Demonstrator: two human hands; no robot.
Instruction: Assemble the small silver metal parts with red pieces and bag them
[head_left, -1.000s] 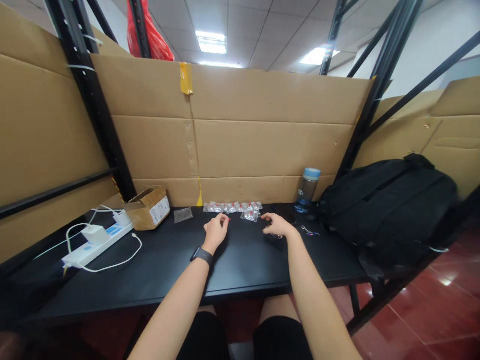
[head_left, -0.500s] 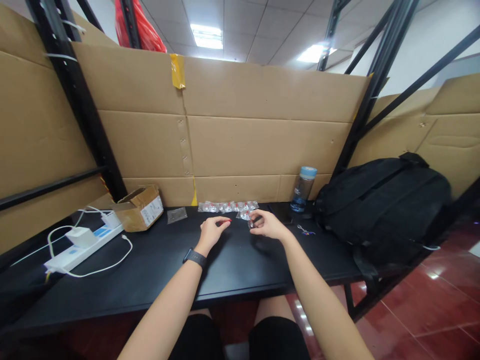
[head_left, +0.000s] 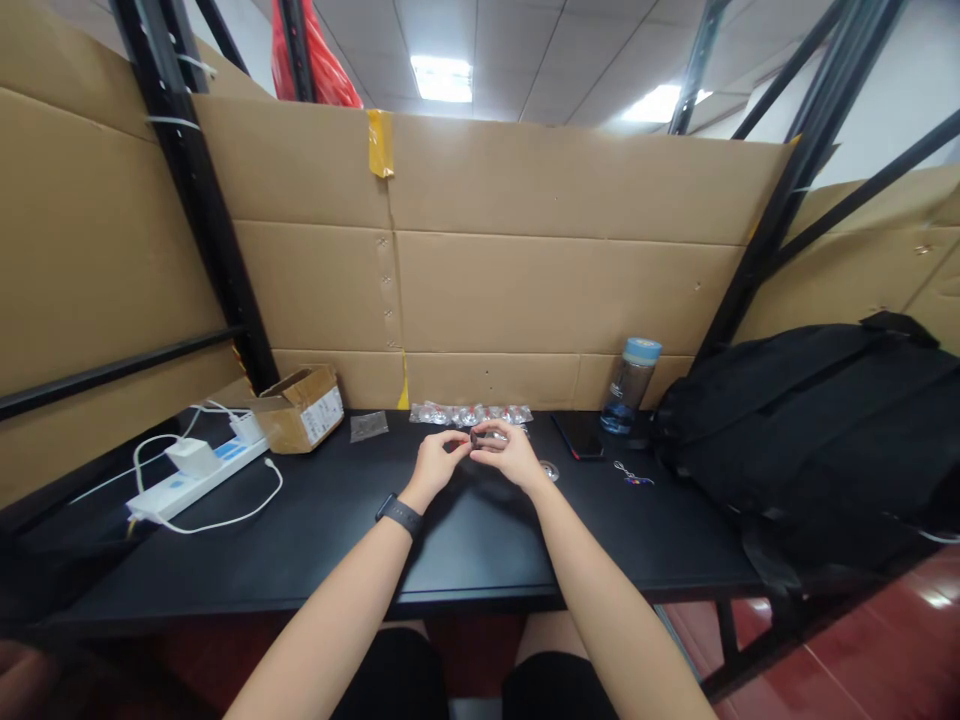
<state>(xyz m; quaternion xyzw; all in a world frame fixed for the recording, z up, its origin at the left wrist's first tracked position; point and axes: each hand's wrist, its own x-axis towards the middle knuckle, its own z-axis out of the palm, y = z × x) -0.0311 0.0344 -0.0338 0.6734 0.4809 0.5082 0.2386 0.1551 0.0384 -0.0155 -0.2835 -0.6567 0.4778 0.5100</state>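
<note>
My left hand (head_left: pixel 437 465), with a dark watch at its wrist, is closed in a pinch on a small red piece, mostly hidden at the fingertips. My right hand (head_left: pixel 511 455) is curled around a small dark, shiny, rounded object (head_left: pixel 474 438), whose kind I cannot make out. The fingertips of both hands meet at this object, just above the black table (head_left: pixel 480 550). Beside the right wrist lies a small clear round piece (head_left: pixel 550 470). Behind the hands is a row of small clear plastic packets (head_left: pixel 469 413) with red bits inside.
At left stand an open cardboard box (head_left: pixel 304 408) and a white power strip (head_left: pixel 199 480) with cables; a flat clear bag (head_left: pixel 369 426) lies nearer the middle. To the right are a phone (head_left: pixel 579 437), a keychain (head_left: pixel 634 474), a water bottle (head_left: pixel 630 388) and a black backpack (head_left: pixel 810 430).
My hands have come together, the right one moving left with the shiny object to the left fingertips. The phone and clear round piece now show on the right. The view has shifted slightly.
</note>
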